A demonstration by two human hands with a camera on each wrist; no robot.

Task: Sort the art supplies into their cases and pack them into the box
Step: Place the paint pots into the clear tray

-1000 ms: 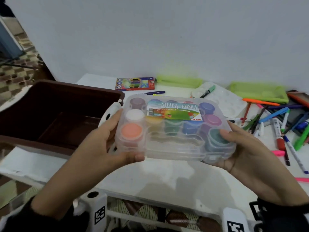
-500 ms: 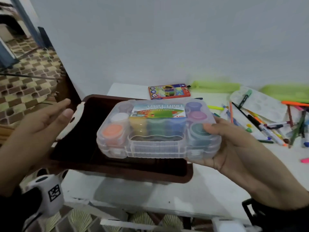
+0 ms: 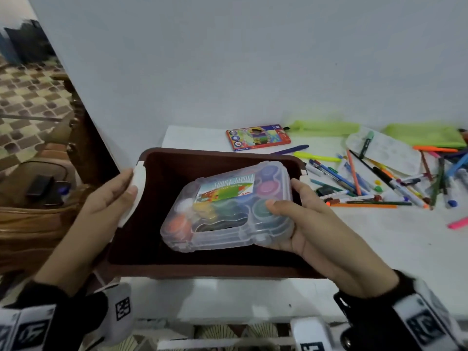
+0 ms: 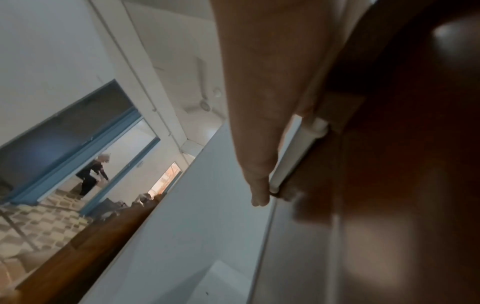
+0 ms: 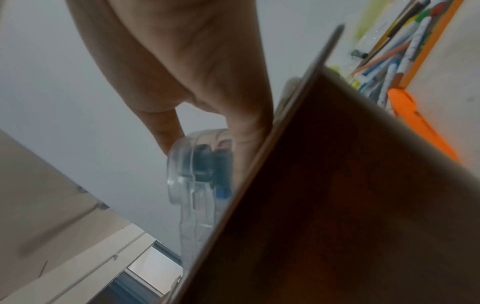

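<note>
A clear plastic paint case (image 3: 226,209) with several coloured pots hangs tilted inside the mouth of the brown box (image 3: 207,271). My right hand (image 3: 298,219) grips the case's right end, thumb on top and fingers underneath; the right wrist view shows the case's edge (image 5: 197,170) between thumb and fingers, beside the box's wall (image 5: 350,205). My left hand (image 3: 114,196) rests with straight fingers on the box's white left handle (image 3: 138,188). In the left wrist view the fingers (image 4: 262,115) lie along that white handle (image 4: 293,152).
Loose markers and pens (image 3: 379,183) lie scattered on the white table to the right. A red crayon box (image 3: 258,136) and two green pouches (image 3: 425,135) sit near the wall. A brown bag (image 3: 33,224) stands left of the table.
My left hand let go of the paint case and moved onto the box's left handle. My right hand carried the case leftward and lowered it, tilted, into the box's mouth.
</note>
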